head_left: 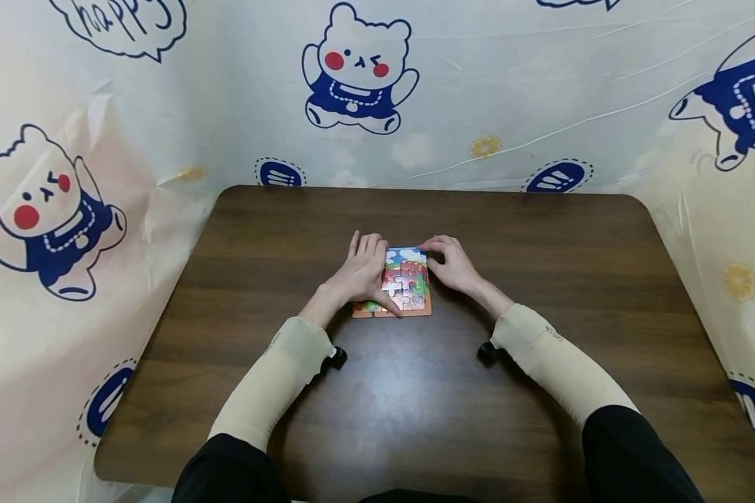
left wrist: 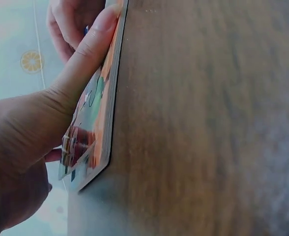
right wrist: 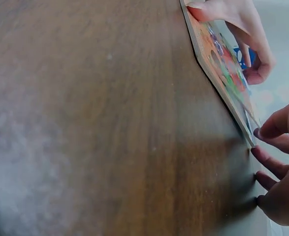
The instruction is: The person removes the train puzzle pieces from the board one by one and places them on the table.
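A small colourful jigsaw puzzle (head_left: 405,283) with an orange border lies on the brown table. My left hand (head_left: 363,269) is spread over its left part. The thumb (left wrist: 92,42) of that hand rests along the near border, and its fingers reach toward the far side. At the far right corner is my right hand (head_left: 454,265), thumb and fingertips (right wrist: 259,133) pinching the thin upper layer's edge. That layer stands slightly above the backing board (right wrist: 214,81) in the right wrist view. Part of the puzzle's left side is hidden under the left hand.
The table (head_left: 541,335) has rounded far corners. Behind it and at both sides hangs a pale sheet (head_left: 239,91) printed with cartoon bears. A dark wrist camera (head_left: 338,358) sits on the left cuff, another (head_left: 487,354) on the right.
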The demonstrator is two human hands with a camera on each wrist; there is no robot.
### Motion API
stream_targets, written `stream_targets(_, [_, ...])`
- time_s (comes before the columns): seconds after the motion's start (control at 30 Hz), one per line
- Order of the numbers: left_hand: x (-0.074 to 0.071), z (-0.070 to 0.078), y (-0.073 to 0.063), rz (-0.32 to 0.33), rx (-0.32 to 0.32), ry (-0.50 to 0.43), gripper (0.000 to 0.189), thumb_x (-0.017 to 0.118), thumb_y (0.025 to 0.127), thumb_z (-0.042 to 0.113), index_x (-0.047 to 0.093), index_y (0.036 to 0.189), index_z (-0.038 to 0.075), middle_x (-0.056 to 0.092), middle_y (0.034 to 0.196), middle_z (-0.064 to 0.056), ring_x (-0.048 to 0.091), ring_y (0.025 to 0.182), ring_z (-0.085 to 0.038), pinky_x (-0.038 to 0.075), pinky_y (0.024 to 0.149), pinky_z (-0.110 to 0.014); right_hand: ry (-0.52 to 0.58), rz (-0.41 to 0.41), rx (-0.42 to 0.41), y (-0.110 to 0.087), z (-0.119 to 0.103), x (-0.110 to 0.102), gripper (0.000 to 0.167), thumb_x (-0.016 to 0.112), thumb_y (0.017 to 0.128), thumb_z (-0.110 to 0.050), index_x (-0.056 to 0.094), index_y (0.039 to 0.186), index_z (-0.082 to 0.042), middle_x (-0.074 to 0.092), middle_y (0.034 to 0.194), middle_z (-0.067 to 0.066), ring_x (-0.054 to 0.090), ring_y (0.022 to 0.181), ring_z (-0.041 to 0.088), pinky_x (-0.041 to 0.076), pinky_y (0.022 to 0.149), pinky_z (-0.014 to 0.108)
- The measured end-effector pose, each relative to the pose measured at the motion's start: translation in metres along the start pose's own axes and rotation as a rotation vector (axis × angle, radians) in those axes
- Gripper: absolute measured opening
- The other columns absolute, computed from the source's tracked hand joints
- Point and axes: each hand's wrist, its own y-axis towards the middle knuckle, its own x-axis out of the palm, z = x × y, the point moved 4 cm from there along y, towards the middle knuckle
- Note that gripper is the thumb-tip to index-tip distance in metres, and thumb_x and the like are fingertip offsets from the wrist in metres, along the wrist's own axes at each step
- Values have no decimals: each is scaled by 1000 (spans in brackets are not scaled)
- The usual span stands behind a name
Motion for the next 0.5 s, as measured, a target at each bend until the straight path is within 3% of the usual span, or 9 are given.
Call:
stream_targets(0.3, [1,-1,-7,-9,4,5,139,90,62,87,42,158,0,38,163,-21,34,156,-40,7,141,-64,-8,5,-29,0,1,0,35,65,107,-10,73,138,5,60,152,27,43,154,46,32,131,65])
stream_targets(0.5, [-1,2,-17,7,12,16,134,90,68,83,43,164,1,36,172,-22,24,168,-40,7,141,-62,25,21,-14,3,4,-2,32,68,104,-6,75,133,6,65,148,28,45,156,45,30,133,64])
